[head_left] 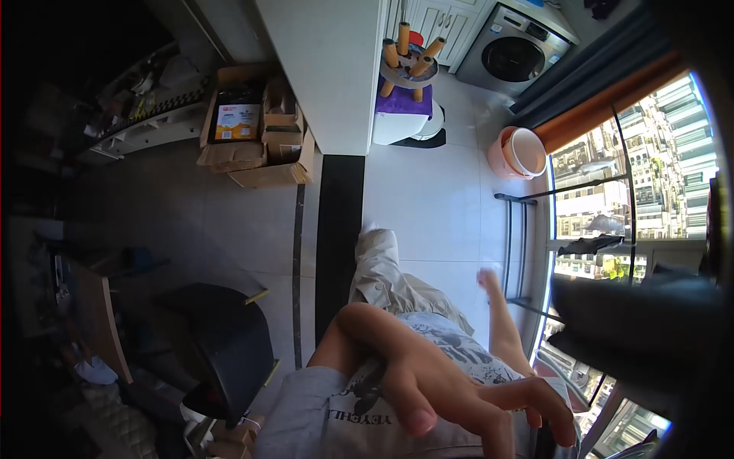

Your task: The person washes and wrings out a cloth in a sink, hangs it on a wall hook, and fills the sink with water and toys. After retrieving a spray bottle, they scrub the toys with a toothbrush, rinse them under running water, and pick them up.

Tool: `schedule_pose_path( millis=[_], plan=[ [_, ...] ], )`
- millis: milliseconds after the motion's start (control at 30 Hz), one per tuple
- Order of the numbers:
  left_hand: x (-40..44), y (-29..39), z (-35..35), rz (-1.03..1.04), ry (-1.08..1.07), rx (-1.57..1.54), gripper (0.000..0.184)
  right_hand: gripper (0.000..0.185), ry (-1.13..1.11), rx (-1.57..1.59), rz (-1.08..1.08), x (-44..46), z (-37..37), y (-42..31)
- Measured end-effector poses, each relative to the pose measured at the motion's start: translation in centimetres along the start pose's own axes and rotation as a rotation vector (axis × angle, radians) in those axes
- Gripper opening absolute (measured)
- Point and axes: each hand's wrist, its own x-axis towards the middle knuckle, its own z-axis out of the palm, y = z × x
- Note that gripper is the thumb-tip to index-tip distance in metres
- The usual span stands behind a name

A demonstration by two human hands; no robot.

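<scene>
Your L hand is spread, thumb apart, in front of the printed tee you're wearing; prob. soft, light, best held by a fold. R hand low: can't tell its grip.

1 head-worn view, steeply downward

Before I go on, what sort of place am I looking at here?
Probably a home, near what looks like its laundry corner or balcony: there's a front-loading washing machine, pinkish buckets on the floor, and large windows alongside.
</scene>
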Motion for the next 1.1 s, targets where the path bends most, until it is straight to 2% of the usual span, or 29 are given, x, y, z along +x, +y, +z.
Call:
schedule_pose_path(
  millis=[33,100,133,233,300,333,367,433,500,633,667,700,767,833,900,1000,1100],
  plan=[
    [0.5,0.3,-2.5,0.052,-0.002,0.03,0.061,0.024,0.076,0.019,-0.088,-0.8,1.8,-6.9],
    [2.0,1.5,-7.4,0.114,0.021,0.042,0.062,0.031,0.047,-0.023,-0.21,1.0,3.7,-16.7],
    [2.8,2.2,-10.0,0.113,0.038,0.026,0.062,0.031,0.032,-0.017,-0.294,1.8,4.4,-19.5],
    [5.7,4.8,-17.9,0.091,0.065,0.002,0.061,0.031,-0.007,0.01,-0.231,4.2,5.5,-25.5],
    [8.6,7.3,-23.0,-0.038,0.057,-0.076,0.061,0.028,-0.082,0.061,-0.15,6.2,4.4,-25.2],
    [9.9,9.1,-25.7,-0.156,0.038,-0.159,0.062,0.028,-0.099,0.003,-0.032,7.5,3.7,-25.0],
    [11.3,10.1,-28.5,-0.277,0.017,-0.245,0.062,0.03,0.0,-0.05,0.079,6.4,4.0,-26.0],
    [13.4,7.9,-33.2,-0.086,0.059,-0.216,0.062,0.034,0.056,0.109,0.058,6.0,2.7,-24.8],
    [15.2,6.7,-37.9,-0.046,0.062,-0.277,0.063,0.032,0.161,0.342,0.123,5.6,1.8,-22.5],
    [18.1,5.4,-50.3,-0.311,-0.007,-0.5,0.063,0.034,0.293,0.529,0.329,5.2,2.0,-18.1],
    [18.6,5.1,-53.8,-0.392,-0.028,-0.529,0.063,0.035,0.343,0.703,0.369,5.5,2.6,-17.0],
    [19.6,5.1,-57.3,-0.587,0.067,-0.569,0.063,0.035,0.352,0.755,0.424,6.4,2.4,-16.0],
    [19.7,3.1,-65.0,-0.75,0.041,-0.448,0.061,0.034,0.332,0.795,0.525,9.1,0.6,-17.4],
    [18.6,1.4,-72.8,-1.007,0.05,-0.189,0.06,0.034,0.299,0.806,0.59,12.4,-1.9,-20.2],
    [17.6,0.0,-79.7,-1.295,0.165,0.128,0.053,0.034,0.246,0.761,0.586,17.0,-6.1,-25.2],
    [15.9,-0.7,-86.8,-1.565,0.339,0.726,0.048,0.033,0.166,0.606,0.489,25.9,-13.2,-35.0],
    [14.4,1.8,-92.0,-1.637,0.628,0.814,0.043,0.033,0.11,0.371,0.241,38.5,-20.9,-49.1]
  ],
)
